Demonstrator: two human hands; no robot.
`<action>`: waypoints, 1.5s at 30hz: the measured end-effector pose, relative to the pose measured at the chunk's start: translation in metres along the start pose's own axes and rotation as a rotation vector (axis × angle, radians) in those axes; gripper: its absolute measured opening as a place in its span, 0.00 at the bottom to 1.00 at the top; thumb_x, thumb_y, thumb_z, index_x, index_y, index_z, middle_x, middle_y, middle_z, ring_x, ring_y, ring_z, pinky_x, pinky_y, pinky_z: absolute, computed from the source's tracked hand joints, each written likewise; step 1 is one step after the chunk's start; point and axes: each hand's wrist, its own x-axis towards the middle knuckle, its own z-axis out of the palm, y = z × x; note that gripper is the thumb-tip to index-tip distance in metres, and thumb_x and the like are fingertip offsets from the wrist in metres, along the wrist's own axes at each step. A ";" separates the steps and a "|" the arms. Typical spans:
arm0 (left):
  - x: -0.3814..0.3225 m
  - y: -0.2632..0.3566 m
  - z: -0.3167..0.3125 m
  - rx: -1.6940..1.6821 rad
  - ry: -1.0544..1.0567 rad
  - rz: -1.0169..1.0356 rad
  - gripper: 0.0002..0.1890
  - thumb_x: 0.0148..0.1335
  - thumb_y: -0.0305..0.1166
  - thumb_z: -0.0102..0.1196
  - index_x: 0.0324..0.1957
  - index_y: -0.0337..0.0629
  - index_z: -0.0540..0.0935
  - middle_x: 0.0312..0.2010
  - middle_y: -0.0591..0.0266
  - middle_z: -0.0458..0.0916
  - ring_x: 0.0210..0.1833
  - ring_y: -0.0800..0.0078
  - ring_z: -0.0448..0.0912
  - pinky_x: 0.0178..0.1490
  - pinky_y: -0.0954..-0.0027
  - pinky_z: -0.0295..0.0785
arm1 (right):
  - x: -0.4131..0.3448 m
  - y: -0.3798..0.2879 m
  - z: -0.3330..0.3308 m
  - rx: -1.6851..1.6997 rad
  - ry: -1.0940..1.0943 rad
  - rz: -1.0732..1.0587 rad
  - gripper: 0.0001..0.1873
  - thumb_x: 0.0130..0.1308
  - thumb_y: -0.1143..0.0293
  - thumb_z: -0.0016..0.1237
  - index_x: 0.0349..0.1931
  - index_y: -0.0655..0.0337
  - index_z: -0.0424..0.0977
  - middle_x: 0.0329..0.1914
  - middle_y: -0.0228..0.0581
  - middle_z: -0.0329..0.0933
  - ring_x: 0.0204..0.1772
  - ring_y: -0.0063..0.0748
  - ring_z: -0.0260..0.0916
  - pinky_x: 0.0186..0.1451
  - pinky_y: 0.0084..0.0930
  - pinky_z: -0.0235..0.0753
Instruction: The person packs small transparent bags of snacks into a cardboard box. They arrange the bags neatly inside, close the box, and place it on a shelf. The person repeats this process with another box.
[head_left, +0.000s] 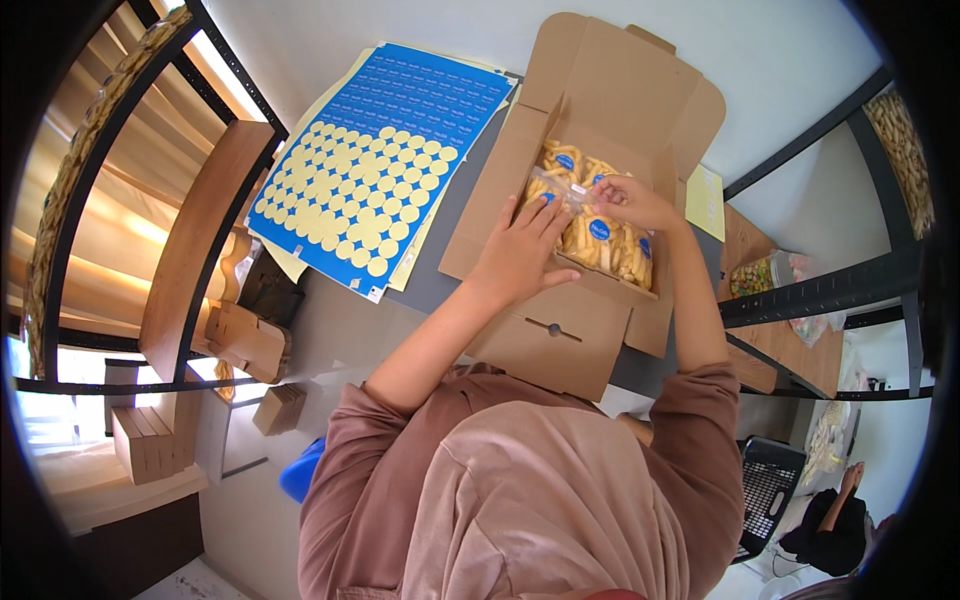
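An open brown cardboard mailer box (487, 217) lies before me on the grey table, lid raised at the back. Inside it are several clear plastic bags of yellow stick snacks (598, 244), each with a round blue sticker. My left hand (521, 251) rests over the box's left side, fingers spread, fingertips on one bag near its sticker. At that bag's clear top edge (559, 186), the fingers of my right hand (634, 202) are pinched together. My left fingers hide part of this bag. The box's front flap (555, 349), with a slot and round hole, hangs toward me.
Left of the box lies a blue sticker sheet (420, 97), many stickers removed. A wooden shelf (214, 247) in a black metal frame stands at left. On the right shelf is a jar of colourful pieces (757, 274). A black crate (769, 487) and another person (832, 525) are at lower right.
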 end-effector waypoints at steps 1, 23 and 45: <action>0.000 0.001 0.000 0.002 -0.001 -0.005 0.40 0.55 0.58 0.51 0.63 0.40 0.62 0.62 0.53 0.63 0.68 0.60 0.56 0.70 0.50 0.44 | 0.000 -0.003 0.001 0.002 0.002 0.004 0.18 0.57 0.61 0.56 0.41 0.64 0.73 0.32 0.30 0.73 0.34 0.18 0.68 0.37 0.18 0.70; -0.048 -0.014 -0.056 -0.446 0.141 0.050 0.29 0.53 0.46 0.59 0.55 0.42 0.71 0.61 0.53 0.63 0.67 0.55 0.56 0.68 0.51 0.48 | -0.074 -0.040 0.042 -0.612 0.788 -0.154 0.12 0.60 0.72 0.46 0.44 0.64 0.72 0.42 0.46 0.73 0.46 0.50 0.69 0.51 0.36 0.66; -0.425 -0.156 -0.233 0.090 1.124 -0.987 0.14 0.47 0.26 0.64 0.34 0.39 0.73 0.42 0.57 0.76 0.46 0.63 0.72 0.51 0.65 0.64 | 0.131 -0.396 0.424 0.044 0.337 -1.263 0.08 0.53 0.81 0.52 0.33 0.59 0.75 0.27 0.35 0.73 0.31 0.37 0.68 0.44 0.31 0.64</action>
